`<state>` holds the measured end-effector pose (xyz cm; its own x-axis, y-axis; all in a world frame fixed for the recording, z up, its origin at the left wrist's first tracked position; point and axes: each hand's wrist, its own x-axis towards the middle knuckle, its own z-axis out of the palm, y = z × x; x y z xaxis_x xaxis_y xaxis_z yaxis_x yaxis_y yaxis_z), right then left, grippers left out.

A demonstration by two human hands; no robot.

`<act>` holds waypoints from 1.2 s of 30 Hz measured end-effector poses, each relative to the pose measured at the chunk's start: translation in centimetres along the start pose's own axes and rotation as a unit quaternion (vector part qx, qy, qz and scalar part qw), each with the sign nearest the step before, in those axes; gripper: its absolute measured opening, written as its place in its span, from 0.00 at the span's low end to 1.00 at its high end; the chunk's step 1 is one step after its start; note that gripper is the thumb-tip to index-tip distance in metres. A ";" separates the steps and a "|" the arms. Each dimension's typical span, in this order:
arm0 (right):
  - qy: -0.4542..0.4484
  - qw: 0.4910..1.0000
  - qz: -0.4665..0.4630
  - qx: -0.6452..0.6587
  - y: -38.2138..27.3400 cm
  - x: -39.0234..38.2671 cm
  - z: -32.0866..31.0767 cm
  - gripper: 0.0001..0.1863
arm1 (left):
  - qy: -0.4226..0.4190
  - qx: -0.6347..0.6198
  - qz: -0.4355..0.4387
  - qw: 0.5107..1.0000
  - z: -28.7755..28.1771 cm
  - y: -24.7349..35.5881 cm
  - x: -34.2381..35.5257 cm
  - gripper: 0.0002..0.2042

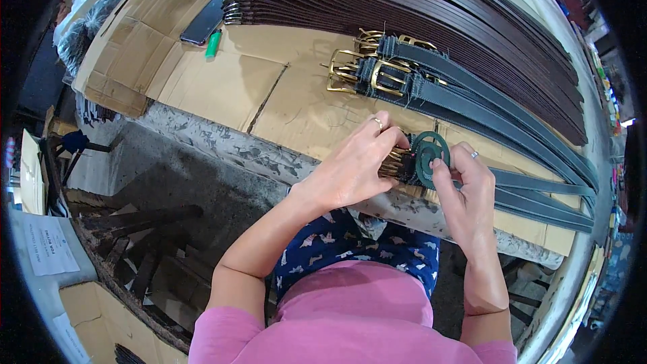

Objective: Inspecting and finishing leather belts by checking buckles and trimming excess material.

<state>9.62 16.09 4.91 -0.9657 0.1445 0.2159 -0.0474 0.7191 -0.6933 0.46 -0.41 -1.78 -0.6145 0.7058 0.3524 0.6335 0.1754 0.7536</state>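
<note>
My right hand [468, 185] pinches a flat dark green mosquito coil [441, 140], its spiral rings held over the buckle end of a group of belts. A small reddish spot shows near the coil's left edge. My left hand [357, 162] is closed on the buckle end of these dark belts [539, 182]; brass-coloured buckle parts [391, 162] show beside its fingers. The fingertips are partly hidden. The belt straps run off to the right beneath my right hand. Just beyond lies another bundle of dark belts [485, 104] with gold buckles [389, 78] and loose threads.
Flattened cardboard [222, 87] covers the worktable. Dark brown belts [404, 0] lie in a long row along the far side. A phone [203, 20] and a green lighter [213, 44] rest at the back left. A cardboard box [101, 323] stands at the lower left.
</note>
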 end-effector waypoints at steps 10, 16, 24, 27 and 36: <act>0.003 1.000 0.019 0.008 -0.2 0.1 0.0 0.09 | 0.000 0.004 0.001 1.000 -0.1 0.1 0.1 0.22; -0.003 1.000 0.013 -0.016 -0.2 0.1 -0.1 0.09 | -0.006 0.001 0.006 1.000 -0.1 0.2 0.2 0.22; -0.001 1.000 0.018 -0.011 -0.4 0.2 0.0 0.09 | -0.004 0.011 -0.005 1.000 -0.1 0.2 0.1 0.22; -0.001 1.000 0.019 -0.001 -0.1 0.2 0.0 0.09 | -0.007 0.010 -0.006 1.000 -0.2 0.3 0.1 0.22; -0.007 1.000 0.023 -0.014 -0.3 0.2 -0.2 0.09 | -0.001 0.017 -0.010 1.000 -0.2 0.4 0.1 0.23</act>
<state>9.51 16.03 5.32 -0.9701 0.1693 0.1741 0.0048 0.7301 -0.6833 0.63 -0.39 -1.34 -0.6270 0.7029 0.3358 0.6365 0.2137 0.7411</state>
